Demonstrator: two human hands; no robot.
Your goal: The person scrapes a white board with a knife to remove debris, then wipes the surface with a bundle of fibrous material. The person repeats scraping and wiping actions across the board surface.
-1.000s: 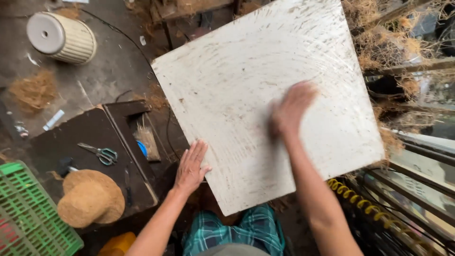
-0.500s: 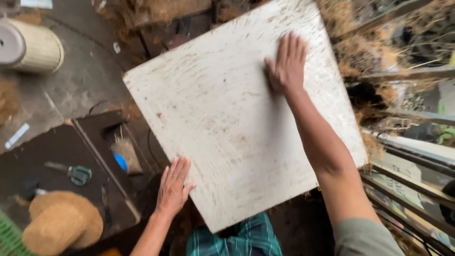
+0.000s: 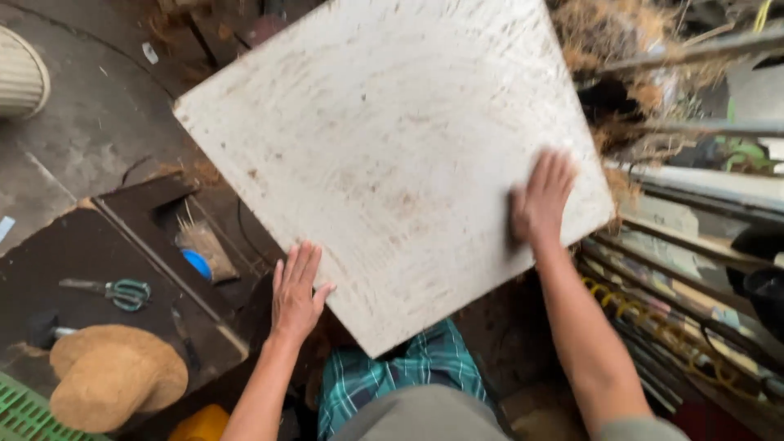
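A large white scuffed square board (image 3: 384, 155) lies tilted like a diamond in front of me, its near corner over my green checked lap. My right hand (image 3: 541, 200) lies flat on the board near its right corner, fingers spread. My left hand (image 3: 296, 287) rests open at the board's lower left edge, fingers pointing away from me. Neither hand grips anything.
To the left stands a dark low wooden table (image 3: 98, 286) with green-handled scissors (image 3: 118, 291), a round pad of brown fibre (image 3: 114, 376) and a brush with a blue part (image 3: 198, 249). A green crate corner (image 3: 33, 416) and a ribbed white container (image 3: 20, 77) sit further left. Metal rods and coconut fibre (image 3: 686, 269) crowd the right.
My right hand has slid from the board's far upper area down toward its right corner. The view has shifted closer. My left hand stays at the lower left edge.
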